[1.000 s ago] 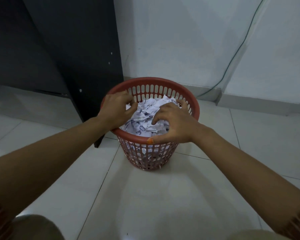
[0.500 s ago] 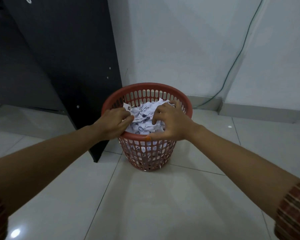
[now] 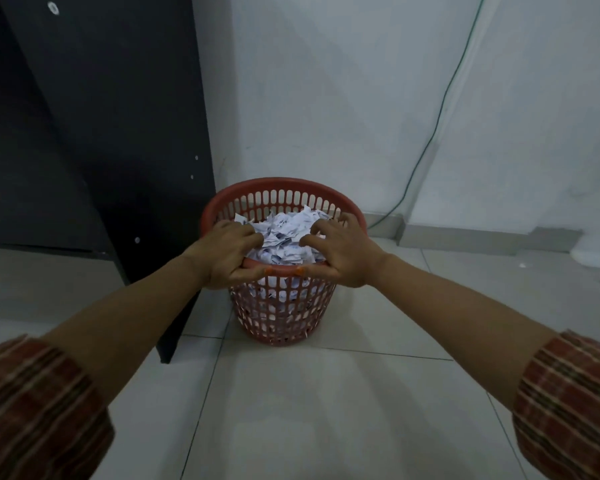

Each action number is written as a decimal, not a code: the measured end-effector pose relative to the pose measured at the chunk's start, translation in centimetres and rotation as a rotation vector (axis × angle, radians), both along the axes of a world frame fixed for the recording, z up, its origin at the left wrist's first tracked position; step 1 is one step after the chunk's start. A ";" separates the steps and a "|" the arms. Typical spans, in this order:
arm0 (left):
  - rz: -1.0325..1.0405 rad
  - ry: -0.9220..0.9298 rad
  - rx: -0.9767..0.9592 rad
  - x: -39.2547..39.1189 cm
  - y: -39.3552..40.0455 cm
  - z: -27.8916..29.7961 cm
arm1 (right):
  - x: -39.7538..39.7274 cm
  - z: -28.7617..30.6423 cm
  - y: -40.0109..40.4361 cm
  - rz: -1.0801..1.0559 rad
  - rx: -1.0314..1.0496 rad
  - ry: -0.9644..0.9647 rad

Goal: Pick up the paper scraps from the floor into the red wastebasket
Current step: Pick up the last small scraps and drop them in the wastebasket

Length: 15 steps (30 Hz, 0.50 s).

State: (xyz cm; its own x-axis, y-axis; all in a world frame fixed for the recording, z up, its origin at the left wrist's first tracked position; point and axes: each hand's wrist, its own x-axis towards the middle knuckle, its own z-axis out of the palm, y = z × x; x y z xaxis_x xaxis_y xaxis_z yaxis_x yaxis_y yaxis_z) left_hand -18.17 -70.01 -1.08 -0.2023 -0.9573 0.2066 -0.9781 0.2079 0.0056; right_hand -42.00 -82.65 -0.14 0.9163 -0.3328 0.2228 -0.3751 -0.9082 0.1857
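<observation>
Fingers of both hands curled over the near rim of the red wastebasket (image 3: pixel 284 308), thumbs outside: left hand (image 3: pixel 224 252) at 8 o'clock, right hand (image 3: pixel 340 252) at 4 o'clock. Paper scraps (image 3: pixel 284 237) heaped inside. Wastebasket stood on white floor tile (image 3: pixel 326 410) beside a black cabinet panel (image 3: pixel 118 133).

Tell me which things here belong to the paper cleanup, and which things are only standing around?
Belong to the job:
- wastebasket
- paper scraps inside it
- left hand and right hand, both gripping its rim

Just there:
- dark cabinet
- green cable on the wall
- tiled floor
</observation>
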 end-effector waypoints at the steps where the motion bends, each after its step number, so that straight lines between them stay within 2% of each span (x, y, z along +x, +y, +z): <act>1: 0.007 -0.011 -0.003 0.4 -0.5 0.1 | 0.2 -0.1 0.0 -0.018 -0.019 -0.022; 8: 0.211 0.011 -0.033 0.7 -2.9 -1.0 | 0.8 -2.4 -0.2 -0.291 -0.046 -0.171; 12: 0.235 0.012 -0.056 0.2 -3.1 -0.9 | 1.3 -3.6 0.8 -0.412 -0.011 -0.258; 15: 0.216 0.046 -0.068 0.1 -2.7 -1.1 | 1.6 -3.8 1.6 -0.425 0.032 -0.315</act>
